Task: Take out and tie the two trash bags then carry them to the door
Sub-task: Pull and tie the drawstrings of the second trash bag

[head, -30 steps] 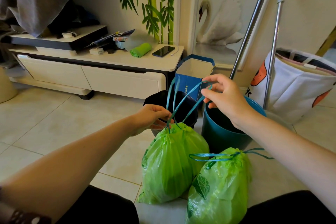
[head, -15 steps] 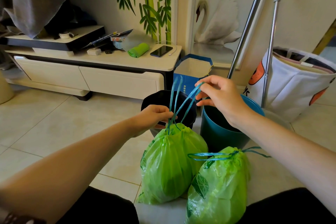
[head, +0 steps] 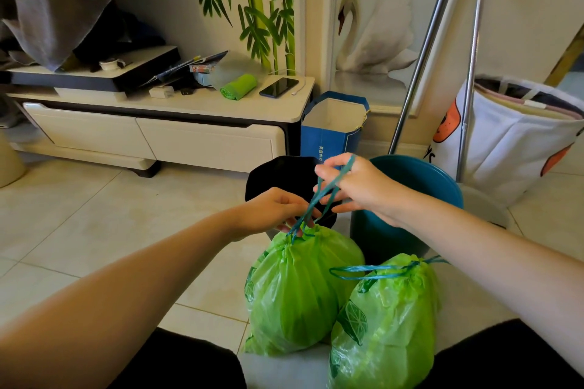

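Note:
Two full green trash bags stand on the tiled floor between my knees. The left bag [head: 297,290] has its neck gathered, and my left hand [head: 271,208] pinches that neck where the teal drawstring [head: 325,193] comes out. The string loops run up and around the fingers of my right hand [head: 357,186], a little above and to the right. The right bag [head: 385,325] sits closed, its own drawstring loop [head: 369,271] lying loose across its top, untouched.
Behind the bags are a black bin [head: 278,177] and a teal bin [head: 420,186]. A blue paper bag [head: 331,129], a low TV cabinet [head: 158,136], two metal poles [head: 420,60] and a white laundry bag [head: 518,136] stand along the wall.
My right hand has come down and left towards my left hand, wrapping the drawstring loops around its fingers. The loops are shorter and less spread. My left hand stays at the bag's neck.

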Available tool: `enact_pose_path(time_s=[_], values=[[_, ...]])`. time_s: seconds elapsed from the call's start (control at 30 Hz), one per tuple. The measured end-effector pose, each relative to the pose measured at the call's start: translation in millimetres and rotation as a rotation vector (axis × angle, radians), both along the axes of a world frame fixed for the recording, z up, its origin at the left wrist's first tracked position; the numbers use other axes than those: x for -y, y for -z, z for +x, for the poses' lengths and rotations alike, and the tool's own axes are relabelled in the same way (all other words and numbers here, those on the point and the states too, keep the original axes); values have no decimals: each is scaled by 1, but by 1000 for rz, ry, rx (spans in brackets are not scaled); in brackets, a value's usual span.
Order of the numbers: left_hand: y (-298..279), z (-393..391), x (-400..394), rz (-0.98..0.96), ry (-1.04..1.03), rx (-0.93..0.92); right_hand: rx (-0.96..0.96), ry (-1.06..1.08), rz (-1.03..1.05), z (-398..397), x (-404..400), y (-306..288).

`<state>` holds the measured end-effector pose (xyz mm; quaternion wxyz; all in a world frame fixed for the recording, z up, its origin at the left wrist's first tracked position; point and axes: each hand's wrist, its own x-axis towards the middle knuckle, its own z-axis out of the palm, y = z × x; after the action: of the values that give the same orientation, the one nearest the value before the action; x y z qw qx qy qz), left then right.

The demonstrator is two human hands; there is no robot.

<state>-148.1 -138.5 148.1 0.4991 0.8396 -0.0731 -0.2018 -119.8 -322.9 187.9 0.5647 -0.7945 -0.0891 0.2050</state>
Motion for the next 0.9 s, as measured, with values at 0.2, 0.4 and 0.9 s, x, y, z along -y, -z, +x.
enact_pose_path(time_s=[0.2, 0.4, 0.9], values=[[1, 1, -13, 53, 99, 34, 101, 51, -18, 10, 0, 5], [-3, 1, -7, 29, 85, 122, 190, 11, -91, 14, 3, 8], [-2, 3, -23, -213, -30, -146, -146, -40, -155, -8, 6, -1]])
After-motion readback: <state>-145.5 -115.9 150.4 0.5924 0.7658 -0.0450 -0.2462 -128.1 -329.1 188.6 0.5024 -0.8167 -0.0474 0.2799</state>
